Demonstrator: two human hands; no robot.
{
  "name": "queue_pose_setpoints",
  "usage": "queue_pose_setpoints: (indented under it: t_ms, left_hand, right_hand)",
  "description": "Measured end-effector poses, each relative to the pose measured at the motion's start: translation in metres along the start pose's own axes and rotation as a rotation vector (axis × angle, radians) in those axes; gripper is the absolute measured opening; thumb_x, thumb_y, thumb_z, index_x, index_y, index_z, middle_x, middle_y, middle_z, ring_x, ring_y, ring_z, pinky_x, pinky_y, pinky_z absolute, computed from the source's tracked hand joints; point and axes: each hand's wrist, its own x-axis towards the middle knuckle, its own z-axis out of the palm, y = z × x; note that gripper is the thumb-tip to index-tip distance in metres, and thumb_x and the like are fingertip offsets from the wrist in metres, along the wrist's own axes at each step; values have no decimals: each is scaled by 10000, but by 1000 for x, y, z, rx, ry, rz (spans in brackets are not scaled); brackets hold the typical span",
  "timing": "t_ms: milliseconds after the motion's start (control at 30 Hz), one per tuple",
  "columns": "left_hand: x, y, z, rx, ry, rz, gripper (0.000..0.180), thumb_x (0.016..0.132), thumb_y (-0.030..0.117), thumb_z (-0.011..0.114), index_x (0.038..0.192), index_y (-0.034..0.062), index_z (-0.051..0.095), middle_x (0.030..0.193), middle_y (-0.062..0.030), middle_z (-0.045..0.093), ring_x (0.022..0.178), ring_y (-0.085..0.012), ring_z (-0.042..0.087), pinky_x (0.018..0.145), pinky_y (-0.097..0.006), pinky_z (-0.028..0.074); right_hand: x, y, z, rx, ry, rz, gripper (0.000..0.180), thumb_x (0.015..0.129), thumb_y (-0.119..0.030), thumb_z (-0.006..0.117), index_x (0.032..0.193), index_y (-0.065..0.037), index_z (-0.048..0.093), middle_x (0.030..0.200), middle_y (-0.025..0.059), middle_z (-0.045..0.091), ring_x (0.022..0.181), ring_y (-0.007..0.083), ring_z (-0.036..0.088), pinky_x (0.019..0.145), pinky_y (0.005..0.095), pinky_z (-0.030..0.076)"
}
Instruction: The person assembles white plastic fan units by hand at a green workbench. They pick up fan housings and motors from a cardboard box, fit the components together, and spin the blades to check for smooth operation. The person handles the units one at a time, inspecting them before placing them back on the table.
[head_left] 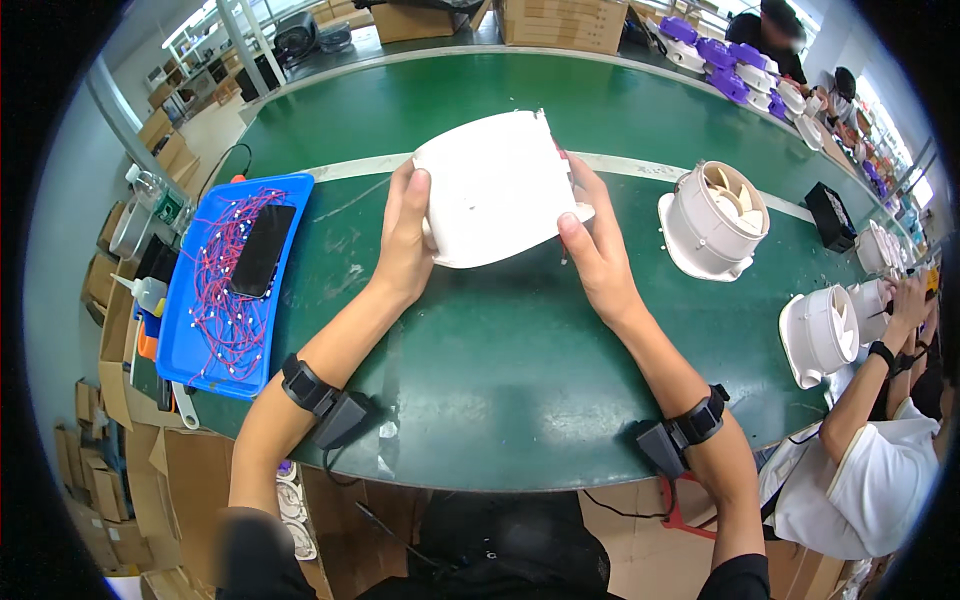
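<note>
Above the middle of the green table I hold a white plastic housing [497, 195] between both hands, its smooth broad side facing me. My left hand [405, 235] grips its left edge, thumb up along the side. On the right edge, my right hand [602, 245] has its thumb on the near corner and the fingers behind, partly hidden. A little reddish detail shows at the housing's right side; its far side is out of sight. To the right of my right hand stands a round white fan unit [715, 220] with blades inside, on a flat base.
A blue tray [268, 345] at the left holds tangled red-purple wires [225, 290] and a black phone [263, 250]. More fan units [820, 335] stand at the right by a co-worker's hand [908, 305]. A black box [830, 216] sits behind them; purple-and-white parts [715, 55] line the back right.
</note>
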Motion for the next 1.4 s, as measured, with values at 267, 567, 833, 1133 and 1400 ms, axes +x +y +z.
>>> queue_pose_setpoints:
  t_ms: [267,567,833,1133,1400]
  left_hand:
    - [-9,-3,6,80,-100,35,815,906,501,615,1462,26,254,1389,-169,445,1296,-256,445,1069,-396,371]
    - [-10,15,16,-424,-115,-325,782,904,668,374,1453,111,375,1411,-134,461,1269,-290,488,1039,-474,417]
    - [-4,1,-3,-630,-237,-470,774,900,663,371,1445,115,403,1410,-142,482,1252,-319,511,1039,-495,430]
    - [-2,7,2,-242,-133,-124,756,923,623,363,1424,57,399,1370,-204,499,1205,-310,559,1019,-443,463]
    - [-12,2,10,579,-422,255,1017,606,305,863,1425,70,308,1360,-149,456,1309,-295,436,1110,-424,326]
  right_hand:
    - [1,-4,3,-530,60,-377,682,783,-292,763,1362,-55,491,1366,228,497,1231,360,500,1028,451,402]
    - [1,-22,6,-491,29,-646,438,791,-159,624,1204,-13,603,1253,158,619,1060,345,573,920,427,449]
    - [1,-42,11,-578,-68,-707,484,681,-158,699,1154,-74,644,1268,161,576,1041,346,545,905,423,475]
    - [1,-27,4,-428,21,-510,274,839,-261,593,987,-38,653,1083,171,615,979,336,581,853,431,462]
    - [2,-33,1,-573,-11,-845,128,786,-92,573,666,-60,545,617,61,505,523,237,482,497,366,390]
